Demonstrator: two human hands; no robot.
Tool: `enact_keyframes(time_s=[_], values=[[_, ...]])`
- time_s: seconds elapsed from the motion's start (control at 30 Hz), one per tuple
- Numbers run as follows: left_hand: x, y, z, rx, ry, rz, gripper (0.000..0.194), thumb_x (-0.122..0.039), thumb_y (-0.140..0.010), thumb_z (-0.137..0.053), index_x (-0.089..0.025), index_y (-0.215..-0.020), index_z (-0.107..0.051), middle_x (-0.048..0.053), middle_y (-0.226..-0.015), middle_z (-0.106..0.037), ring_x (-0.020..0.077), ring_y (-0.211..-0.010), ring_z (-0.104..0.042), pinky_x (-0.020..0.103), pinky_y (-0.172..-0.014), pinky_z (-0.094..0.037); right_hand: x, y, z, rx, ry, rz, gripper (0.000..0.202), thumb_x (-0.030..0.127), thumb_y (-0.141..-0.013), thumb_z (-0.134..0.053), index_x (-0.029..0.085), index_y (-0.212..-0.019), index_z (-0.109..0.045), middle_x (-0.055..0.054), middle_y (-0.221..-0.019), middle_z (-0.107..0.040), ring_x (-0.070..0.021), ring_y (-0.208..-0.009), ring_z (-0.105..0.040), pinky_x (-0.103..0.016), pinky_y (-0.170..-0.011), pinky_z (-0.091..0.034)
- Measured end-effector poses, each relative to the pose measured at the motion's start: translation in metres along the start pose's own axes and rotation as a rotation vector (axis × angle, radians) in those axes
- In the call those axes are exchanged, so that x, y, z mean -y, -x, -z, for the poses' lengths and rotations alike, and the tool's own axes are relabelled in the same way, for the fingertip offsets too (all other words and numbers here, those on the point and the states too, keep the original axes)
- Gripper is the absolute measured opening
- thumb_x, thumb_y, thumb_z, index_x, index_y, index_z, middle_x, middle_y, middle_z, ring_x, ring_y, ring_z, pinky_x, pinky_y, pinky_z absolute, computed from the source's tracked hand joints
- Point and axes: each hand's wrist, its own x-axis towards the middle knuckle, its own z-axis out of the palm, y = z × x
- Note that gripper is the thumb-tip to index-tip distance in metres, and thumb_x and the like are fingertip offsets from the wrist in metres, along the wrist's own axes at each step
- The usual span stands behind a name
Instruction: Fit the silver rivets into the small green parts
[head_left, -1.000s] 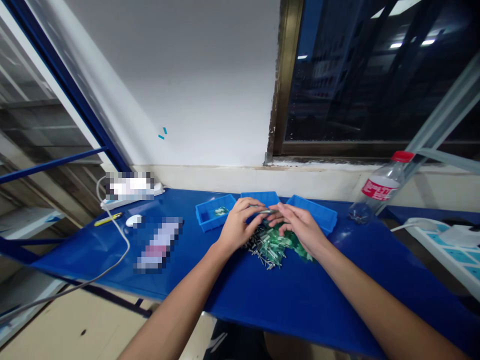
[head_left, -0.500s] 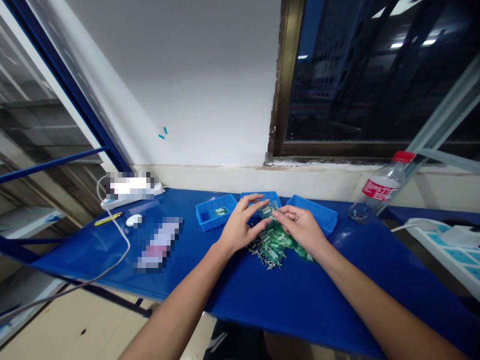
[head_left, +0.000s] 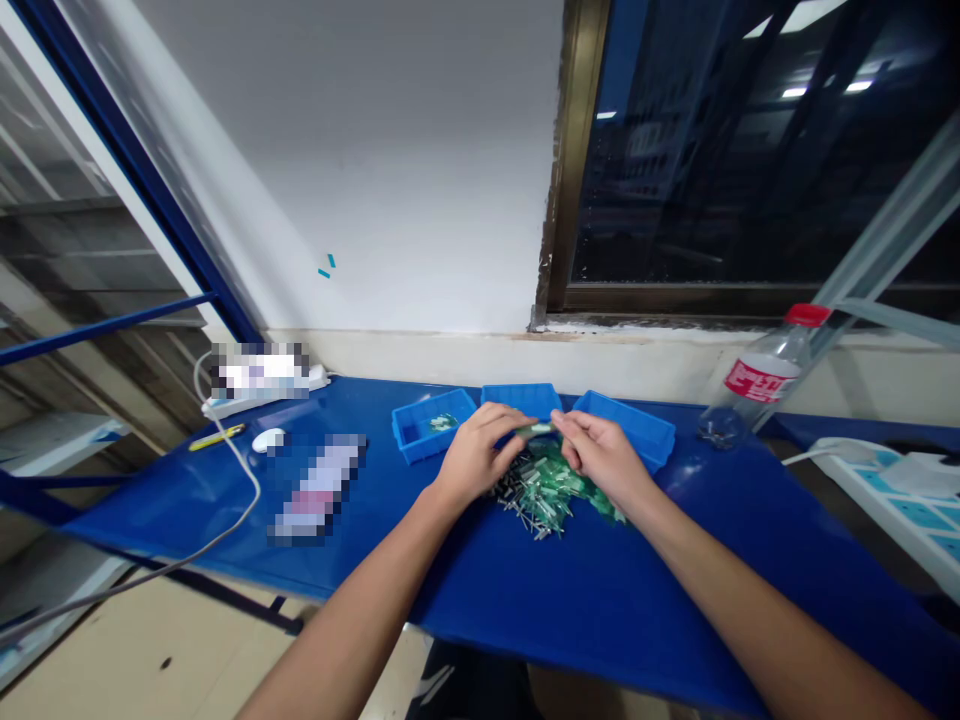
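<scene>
Both hands meet above a mixed pile on the blue table. Between their fingertips stretches a small see-through greenish plastic packet (head_left: pixel 538 429), with something pale in it. My left hand (head_left: pixel 478 455) pinches its left end, thumb below and fingers above. My right hand (head_left: pixel 601 452) grips the other end, fingers curled. Beneath them lies a heap of green plastic packets (head_left: pixel 553 488). Loose metal screws or pins (head_left: pixel 529 518) spread along the heap's near left side. What the packet contains is too small to make out.
Behind the hands stand a left blue bin (head_left: pixel 411 448) with a few small pieces, a middle bin (head_left: pixel 521 392) and a right bin (head_left: pixel 652 425). A red-capped bottle (head_left: pixel 761 380) stands right. A cable (head_left: pixel 251 470), white mouse (head_left: pixel 268 441) and yellow knife (head_left: pixel 216 438) lie left.
My left hand's fingers, spread before, have closed onto the packet. The packet now lies flatter and lower between both hands, and my right hand's fingers are curled more tightly.
</scene>
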Motion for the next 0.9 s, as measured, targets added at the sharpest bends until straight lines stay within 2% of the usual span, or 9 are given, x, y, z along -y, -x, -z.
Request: enact_keyframes(time_s=[0.13, 0.2, 0.3, 0.4, 0.63, 0.8, 0.9], values=[[0.001, 0.000, 0.002, -0.071, -0.083, 0.108, 0.030, -0.031, -0.104, -0.060, -0.021, -0.131, -0.066, 0.010, -0.118, -0.076, 0.0236, -0.103, -0.071, 0.039, -0.092, -0.057, 0.004, -0.001, 0.002, -0.034, 0.012, 0.032, 0.053, 0.073, -0.092, -0.061, 0.021, -0.096, -0.070, 0.004, -0.054, -0.052, -0.0128, -0.048, -0.042, -0.027, -0.048, -0.030], [0.005, 0.001, 0.006, -0.108, -0.172, 0.164, 0.032, -0.031, -0.104, -0.059, -0.021, -0.133, -0.064, 0.010, -0.120, -0.076, 0.0249, -0.104, -0.072, 0.040, -0.092, -0.058, 0.004, -0.002, 0.003, -0.043, 0.032, 0.043, 0.053, 0.073, -0.091, -0.063, 0.021, -0.095, -0.071, 0.004, -0.054, -0.052, -0.0138, -0.050, -0.044, -0.028, -0.049, -0.031], [0.017, 0.003, 0.017, -0.133, -0.358, 0.240, 0.024, -0.030, -0.103, -0.057, -0.019, -0.120, -0.069, 0.010, -0.110, -0.078, 0.0274, -0.100, -0.073, 0.042, -0.091, -0.057, 0.003, -0.002, 0.003, -0.049, 0.070, 0.064, 0.051, 0.071, -0.091, -0.064, 0.021, -0.093, -0.071, 0.003, -0.056, -0.054, -0.0144, -0.052, -0.046, -0.028, -0.050, -0.033], [0.028, 0.005, 0.029, -0.166, -0.423, 0.295, 0.020, -0.029, -0.103, -0.055, -0.020, -0.110, -0.071, 0.009, -0.105, -0.078, 0.0265, -0.099, -0.073, 0.039, -0.090, -0.056, 0.002, -0.001, 0.003, -0.047, 0.114, 0.082, 0.049, 0.070, -0.092, -0.063, 0.021, -0.093, -0.071, 0.002, -0.058, -0.056, -0.0147, -0.053, -0.048, -0.028, -0.052, -0.036], [0.033, 0.004, 0.036, -0.275, -0.339, 0.366, 0.026, -0.032, -0.105, -0.054, -0.020, -0.114, -0.074, 0.009, -0.109, -0.080, 0.0244, -0.096, -0.076, 0.035, -0.088, -0.058, 0.002, 0.000, 0.004, -0.051, 0.157, 0.110, 0.048, 0.068, -0.093, -0.063, 0.021, -0.090, -0.071, 0.002, -0.059, -0.058, -0.0146, -0.053, -0.048, -0.028, -0.052, -0.036], [0.031, 0.001, 0.036, -0.371, -0.119, 0.541, 0.027, -0.038, -0.104, -0.056, -0.020, -0.116, -0.073, 0.007, -0.096, -0.081, 0.0196, -0.069, -0.076, 0.029, -0.064, -0.058, 0.003, 0.000, 0.005, -0.067, 0.171, 0.127, 0.046, 0.066, -0.095, -0.062, 0.021, -0.092, -0.071, 0.002, -0.059, -0.058, -0.0148, -0.053, -0.049, -0.029, -0.052, -0.036], [0.035, 0.001, 0.034, -0.442, 0.023, 0.595, 0.028, -0.036, -0.102, -0.060, -0.021, -0.124, -0.067, 0.007, -0.099, -0.080, 0.0213, -0.077, -0.080, 0.029, -0.065, -0.061, 0.006, 0.001, 0.005, -0.085, 0.195, 0.146, 0.047, 0.067, -0.095, -0.061, 0.021, -0.090, -0.071, 0.001, -0.059, -0.059, -0.0154, -0.053, -0.050, -0.029, -0.052, -0.036]])
